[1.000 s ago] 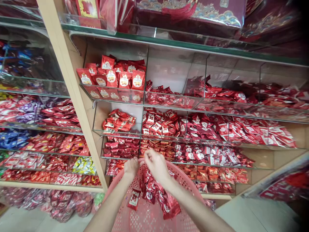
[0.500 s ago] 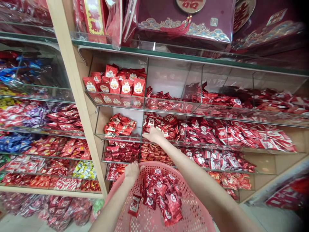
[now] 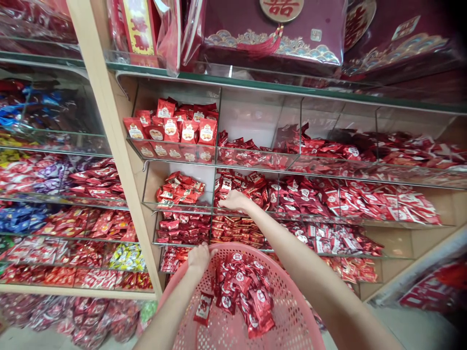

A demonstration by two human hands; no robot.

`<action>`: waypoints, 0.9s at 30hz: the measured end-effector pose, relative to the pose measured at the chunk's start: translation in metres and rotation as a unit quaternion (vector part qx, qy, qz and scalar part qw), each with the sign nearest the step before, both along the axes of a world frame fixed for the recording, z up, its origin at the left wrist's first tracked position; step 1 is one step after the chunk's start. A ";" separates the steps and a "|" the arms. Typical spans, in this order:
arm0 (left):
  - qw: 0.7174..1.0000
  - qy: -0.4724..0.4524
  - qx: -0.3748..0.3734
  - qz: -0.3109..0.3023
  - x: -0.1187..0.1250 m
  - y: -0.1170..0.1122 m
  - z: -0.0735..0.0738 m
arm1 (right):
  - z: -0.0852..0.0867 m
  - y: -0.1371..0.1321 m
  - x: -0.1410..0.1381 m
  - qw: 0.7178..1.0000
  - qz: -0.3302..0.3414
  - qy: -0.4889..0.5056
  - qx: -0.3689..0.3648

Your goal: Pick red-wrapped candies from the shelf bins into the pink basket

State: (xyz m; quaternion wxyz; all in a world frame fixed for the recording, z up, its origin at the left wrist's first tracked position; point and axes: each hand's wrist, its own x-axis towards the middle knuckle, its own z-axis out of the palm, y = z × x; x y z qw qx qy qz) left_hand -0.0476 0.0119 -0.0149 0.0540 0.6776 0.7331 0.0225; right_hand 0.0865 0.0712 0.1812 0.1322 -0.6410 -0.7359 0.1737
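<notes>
My left hand (image 3: 199, 258) is closed on the rim of a pink perforated plastic basket (image 3: 301, 311). Inside the basket lies a pile of dark red snack packets (image 3: 239, 282) with round white labels. One packet with a rectangular pale label (image 3: 203, 308) rests apart, left of the pile. My right hand (image 3: 234, 200) reaches over the basket into a shelf compartment of red snack packets (image 3: 255, 182). Its fingers are curled down among the packets, and what they hold, if anything, is hidden. A pale-labelled packet (image 3: 226, 184) shows just above the fingers.
Clear shelf fronts (image 3: 255, 165) and dividers separate several rows of wrapped snacks. A wooden upright (image 3: 104, 116) stands left, with more candy shelves beyond it. Purple gift bags (image 3: 310, 29) sit on the glass shelf above. Bagged sweets (image 3: 91, 316) lie on the floor at lower left.
My right hand has shifted slightly within the same compartment, its fingers now lower and more curled. The view has moved a little; my left hand and the basket look the same.
</notes>
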 end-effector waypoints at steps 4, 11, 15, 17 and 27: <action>1.000 0.019 0.012 -0.004 -0.001 0.000 -0.001 | -0.005 -0.002 0.000 0.999 0.009 0.011 0.035; 1.000 0.020 0.001 -0.009 0.000 -0.001 0.000 | -0.014 -0.030 0.020 0.968 0.029 0.216 0.124; 1.000 0.006 -0.011 -0.005 -0.002 0.000 -0.001 | -0.023 -0.074 0.037 0.903 0.050 0.426 -0.002; 1.000 -0.005 -0.018 -0.012 -0.005 0.001 -0.002 | -0.039 -0.095 0.042 0.856 0.053 0.501 -0.112; 0.995 -0.064 -0.021 -0.068 -0.023 0.003 0.001 | -0.168 -0.113 0.028 0.845 -0.010 0.482 -0.230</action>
